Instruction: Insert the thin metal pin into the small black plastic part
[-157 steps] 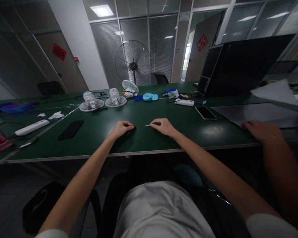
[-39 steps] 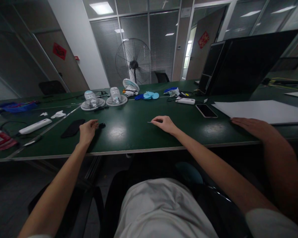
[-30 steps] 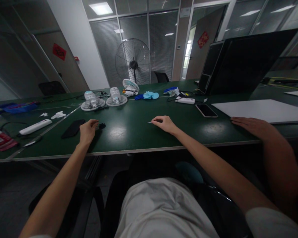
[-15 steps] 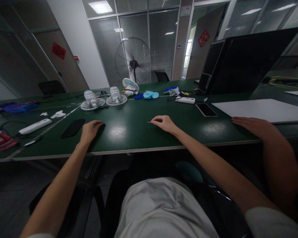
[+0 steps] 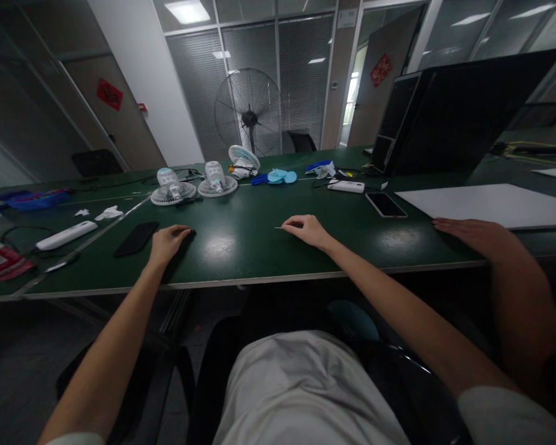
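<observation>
Lying flat on the green table (image 5: 250, 259), a black slab (image 5: 136, 239) sat beside the left hand (image 5: 167, 243), whose fingertips pinched a small dark piece (image 5: 193, 232), mostly hidden. Well apart, a thin pale pin (image 5: 278, 228) jutted leftward from the right hand (image 5: 306, 230), clasped between fingertips. Farther right lay a phone (image 5: 386, 205), then another person's hand (image 5: 470, 230) touching a white panel (image 5: 491, 203).
</observation>
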`<state>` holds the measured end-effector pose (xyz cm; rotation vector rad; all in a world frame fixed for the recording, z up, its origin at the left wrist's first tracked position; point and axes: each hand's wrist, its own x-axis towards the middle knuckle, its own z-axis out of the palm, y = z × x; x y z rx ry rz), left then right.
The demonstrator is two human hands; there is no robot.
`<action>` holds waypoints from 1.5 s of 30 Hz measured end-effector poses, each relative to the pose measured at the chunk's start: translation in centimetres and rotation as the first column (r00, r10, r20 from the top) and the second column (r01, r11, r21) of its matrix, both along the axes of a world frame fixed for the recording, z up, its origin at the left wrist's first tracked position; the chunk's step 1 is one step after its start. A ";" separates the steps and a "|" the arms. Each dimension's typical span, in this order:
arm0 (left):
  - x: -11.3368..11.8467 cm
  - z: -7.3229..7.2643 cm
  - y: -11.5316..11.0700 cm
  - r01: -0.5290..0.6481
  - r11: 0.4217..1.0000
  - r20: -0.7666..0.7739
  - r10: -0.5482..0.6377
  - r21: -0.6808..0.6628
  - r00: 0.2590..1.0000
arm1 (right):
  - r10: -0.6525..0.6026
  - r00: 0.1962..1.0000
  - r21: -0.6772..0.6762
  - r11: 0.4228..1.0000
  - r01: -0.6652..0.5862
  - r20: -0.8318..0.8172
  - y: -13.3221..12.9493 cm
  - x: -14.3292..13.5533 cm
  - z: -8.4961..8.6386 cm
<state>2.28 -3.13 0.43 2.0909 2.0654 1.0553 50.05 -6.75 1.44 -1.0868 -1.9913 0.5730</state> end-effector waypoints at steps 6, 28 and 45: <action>0.1 0.2 -0.1 -0.002 1.000 0.029 0.003 -0.013 1.000 | 0.007 1.000 -0.009 1.000 -0.007 0.008 0.0 0.1 0.0; -0.1 0.0 0.2 -0.008 0.999 0.034 0.010 -0.036 0.999 | 0.011 1.000 0.006 1.000 -0.011 0.012 0.3 0.1 -0.3; 0.1 -0.3 0.1 0.075 0.996 -0.016 -0.075 -0.050 0.997 | 0.012 1.000 0.005 1.000 -0.012 0.008 0.7 0.2 -0.7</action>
